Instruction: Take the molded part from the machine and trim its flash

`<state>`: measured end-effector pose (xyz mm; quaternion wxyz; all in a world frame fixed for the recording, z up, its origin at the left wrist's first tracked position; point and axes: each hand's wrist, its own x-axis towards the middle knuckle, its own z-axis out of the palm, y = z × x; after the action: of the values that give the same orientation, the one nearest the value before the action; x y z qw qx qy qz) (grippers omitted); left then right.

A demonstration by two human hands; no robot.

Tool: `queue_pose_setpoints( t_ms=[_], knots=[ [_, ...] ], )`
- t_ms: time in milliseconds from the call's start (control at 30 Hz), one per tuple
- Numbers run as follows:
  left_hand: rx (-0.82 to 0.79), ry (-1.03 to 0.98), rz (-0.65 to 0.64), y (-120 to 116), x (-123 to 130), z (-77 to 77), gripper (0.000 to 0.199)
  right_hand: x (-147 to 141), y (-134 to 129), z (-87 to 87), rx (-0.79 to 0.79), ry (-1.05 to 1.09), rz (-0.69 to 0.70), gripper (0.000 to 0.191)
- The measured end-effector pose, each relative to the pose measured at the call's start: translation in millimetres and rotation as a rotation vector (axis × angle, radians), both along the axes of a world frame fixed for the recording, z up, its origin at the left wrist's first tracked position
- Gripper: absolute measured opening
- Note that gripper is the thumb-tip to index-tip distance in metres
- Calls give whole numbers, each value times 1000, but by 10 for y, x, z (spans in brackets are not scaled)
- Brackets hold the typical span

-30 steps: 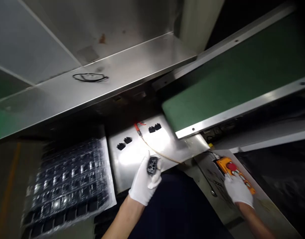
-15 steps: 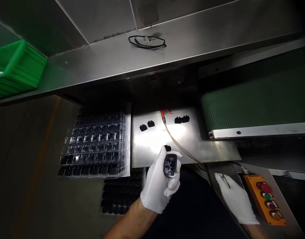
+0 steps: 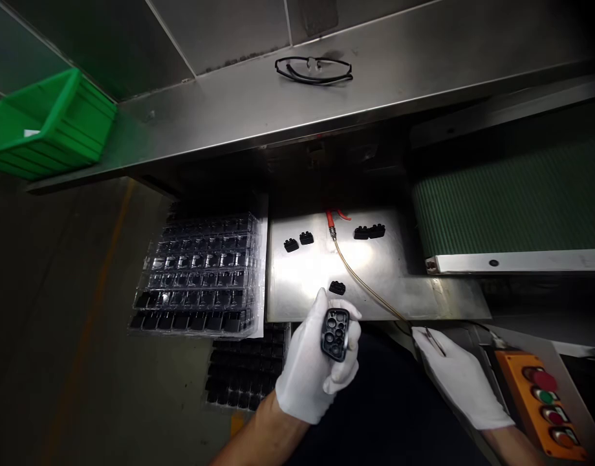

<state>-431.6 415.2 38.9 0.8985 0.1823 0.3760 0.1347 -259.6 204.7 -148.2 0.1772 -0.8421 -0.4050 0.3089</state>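
Observation:
My left hand (image 3: 304, 372), in a white glove, is closed around a black moulded plastic piece (image 3: 335, 335) with several round recesses facing up. It is held at the near edge of the metal plate (image 3: 297, 298). A small black part (image 3: 337, 287) with knobs lies on the plate just beyond the fingertips. My right hand (image 3: 460, 378), also gloved, is at the lower right, closed on thin metal tweezers (image 3: 436, 342). Farther back on the plate sit a pair of similar parts (image 3: 291, 245) at left and two touching parts (image 3: 370, 232) at right.
A red-handled air gun (image 3: 331, 221) with a yellowish hose (image 3: 358, 278) lies across the plate. Stacked clear trays (image 3: 195, 278) stand left. A green conveyor (image 3: 511, 194) and an orange button box (image 3: 540, 401) are right. Glasses (image 3: 314, 79) and a green bin (image 3: 84, 123) rest on the ledge.
The view has shifted, so the surroundings appear farther right. My right hand with the tweezers has moved left, away from the button box. My left hand still holds the black piece, slightly nearer me.

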Motion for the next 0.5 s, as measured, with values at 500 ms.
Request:
queue_pose_setpoints(
  t_ms=[500],
  knots=[
    [180,101,7,-53,130,38,58,65,161,40,7,9,11,44]
  ],
)
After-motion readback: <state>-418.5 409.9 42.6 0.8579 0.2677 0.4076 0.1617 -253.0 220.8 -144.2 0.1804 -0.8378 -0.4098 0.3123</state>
